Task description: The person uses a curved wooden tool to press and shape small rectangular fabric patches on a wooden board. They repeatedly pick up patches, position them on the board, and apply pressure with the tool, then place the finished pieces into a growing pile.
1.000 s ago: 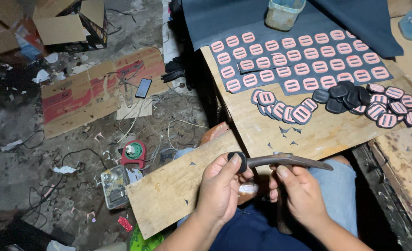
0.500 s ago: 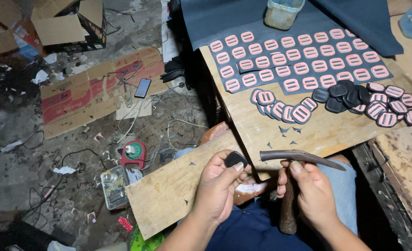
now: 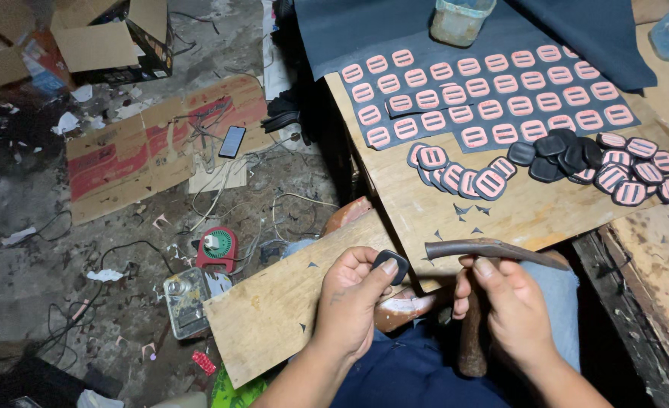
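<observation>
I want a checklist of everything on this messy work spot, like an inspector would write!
Surface: wooden board across the lap; wooden table beyond it.
Job's things: small dark piece pinched in the left hand; hammer held by the right hand.
Clutter: rows of pink-faced pieces on a dark sheet, a loose pile of pieces, a plastic tub.
Hands: both closed around their things.
Cables: tangled wires on the floor.
Surroundings: flattened cardboard, a phone, cardboard boxes, paper scraps.
</observation>
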